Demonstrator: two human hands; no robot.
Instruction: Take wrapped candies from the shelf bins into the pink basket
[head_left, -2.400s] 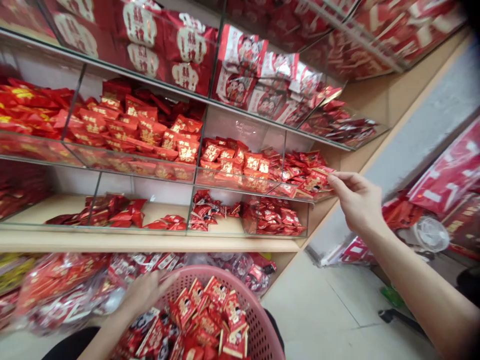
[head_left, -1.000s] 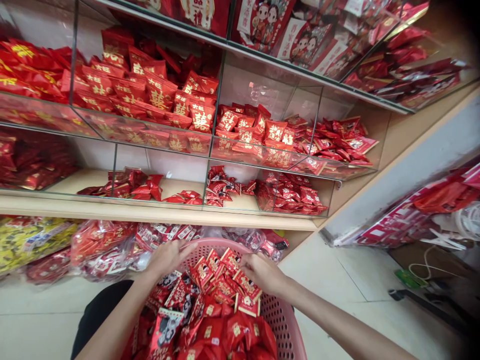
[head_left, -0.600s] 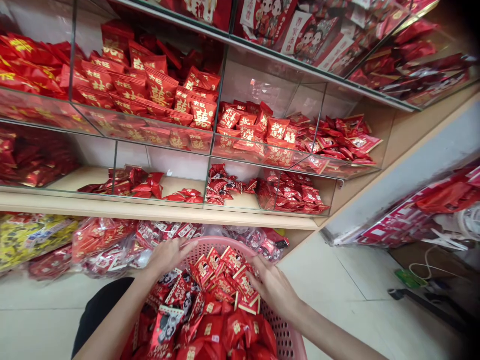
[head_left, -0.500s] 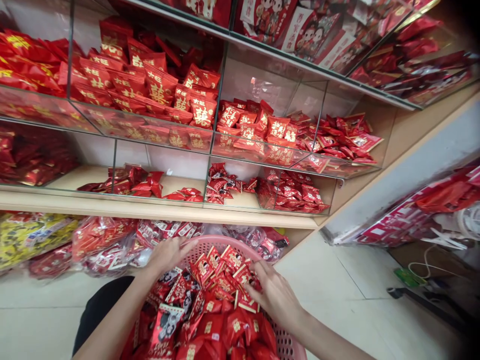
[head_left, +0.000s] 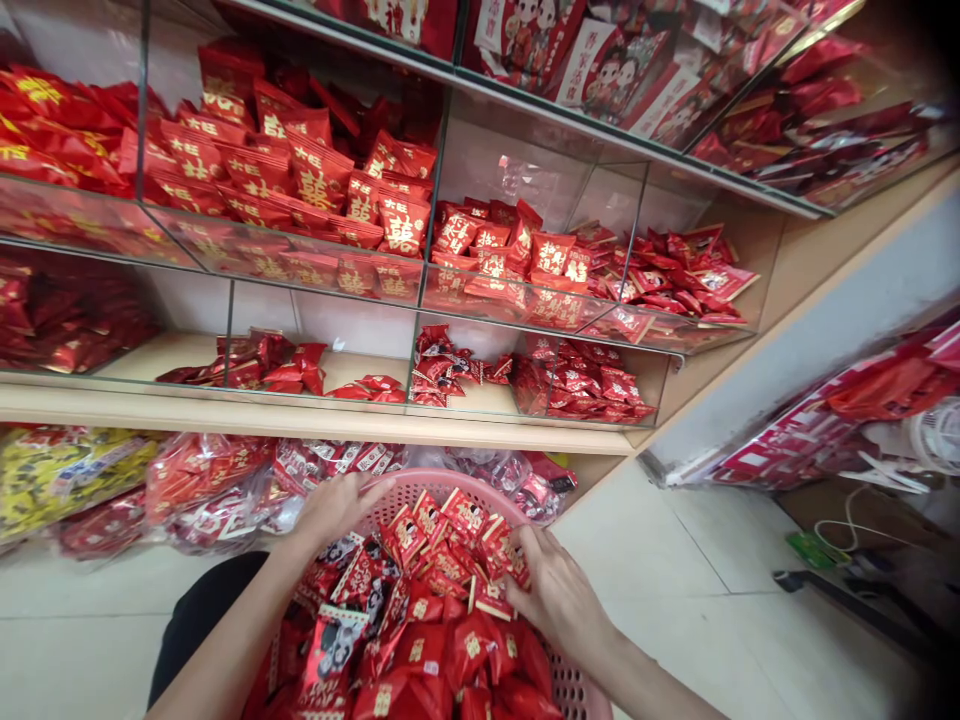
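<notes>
A pink perforated plastic basket (head_left: 420,480) is piled with small red wrapped packets, some with gold print and some with black-and-white pictures. My left hand (head_left: 337,508) grips its far-left rim, the thumb pointing right along the edge and the other fingers partly hidden. On the right inside the basket, my right hand (head_left: 559,585) has its thumb and fingers closed around a red packet (head_left: 504,548) with gold print. Another packet (head_left: 491,598) lies right by the thumb. Glossy plain red packets (head_left: 420,650) fill the near part of the basket.
Ahead stands a shelf unit with glass dividers (head_left: 300,262) holding red packets, above a wooden ledge (head_left: 315,420). Clear bags of packets (head_left: 210,480) and a yellow bag (head_left: 75,480) lie beneath. Floor tiles (head_left: 675,620) extend right, near a white cable (head_left: 847,525).
My right hand has shifted slightly right, its fingers drawing in around a packet, which has tilted and moved right with them. My left hand stays on the rim.
</notes>
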